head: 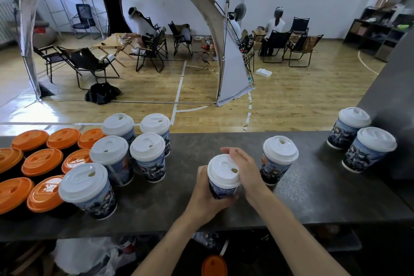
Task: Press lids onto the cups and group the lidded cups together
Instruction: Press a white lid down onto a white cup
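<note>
A printed blue paper cup (221, 191) with a white lid (223, 170) stands near the front edge of the dark counter (313, 204). My left hand (205, 195) wraps around the cup's body. My right hand (243, 169) rests against the lid's right rim, fingers spread over it. Several lidded white-top cups (125, 159) stand grouped to the left. One more lidded cup (277, 160) stands just right of my hands, and two lidded cups (360, 139) stand at the far right.
Several orange-lidded black cups (38, 161) crowd the counter's left end. A dark raised wall (394, 119) bounds the counter on the right. Beyond the counter lie a wooden floor, a tent arch, folding chairs and seated people. An orange lid (214, 265) shows below the counter.
</note>
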`<state>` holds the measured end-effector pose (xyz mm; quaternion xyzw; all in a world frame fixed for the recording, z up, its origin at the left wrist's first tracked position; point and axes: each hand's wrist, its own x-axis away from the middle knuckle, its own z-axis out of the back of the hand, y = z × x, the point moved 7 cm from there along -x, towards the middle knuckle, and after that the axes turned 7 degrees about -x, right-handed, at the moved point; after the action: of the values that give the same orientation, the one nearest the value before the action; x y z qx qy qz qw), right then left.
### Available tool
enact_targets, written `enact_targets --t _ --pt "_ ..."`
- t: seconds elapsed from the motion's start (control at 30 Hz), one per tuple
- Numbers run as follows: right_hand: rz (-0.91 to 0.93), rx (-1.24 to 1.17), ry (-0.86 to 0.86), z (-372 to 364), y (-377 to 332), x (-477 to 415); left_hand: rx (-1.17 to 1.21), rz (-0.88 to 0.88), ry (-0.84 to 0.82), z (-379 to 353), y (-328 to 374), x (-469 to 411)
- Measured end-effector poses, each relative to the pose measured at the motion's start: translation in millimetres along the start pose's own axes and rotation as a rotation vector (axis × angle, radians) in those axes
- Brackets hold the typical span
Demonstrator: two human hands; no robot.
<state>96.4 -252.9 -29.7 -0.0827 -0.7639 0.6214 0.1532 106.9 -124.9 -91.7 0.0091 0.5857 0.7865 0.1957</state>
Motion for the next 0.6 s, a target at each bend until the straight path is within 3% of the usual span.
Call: enact_targets --t 0.1,0.17,0.33,0.6 --pt "-0.028 -0.071 0.042 0.9 4.5 -1.0 0.029 -0.014 0.22 -0.4 12.3 14.4" --pt "-0.028 -0.081 0.074 2.2 7.4 -1.1 0.028 -0.031 0.281 -3.6 18.3 18.2" --pt "-0.062 -0.081 0.077 8.7 15.2 0.1 0.001 -0.084 0.154 -4.2 14.0 8.8" --pt "0.047 0.07 0.145 49.9 49.7 18.4 -0.019 -0.057 0.017 -6.0 4.3 5.1"
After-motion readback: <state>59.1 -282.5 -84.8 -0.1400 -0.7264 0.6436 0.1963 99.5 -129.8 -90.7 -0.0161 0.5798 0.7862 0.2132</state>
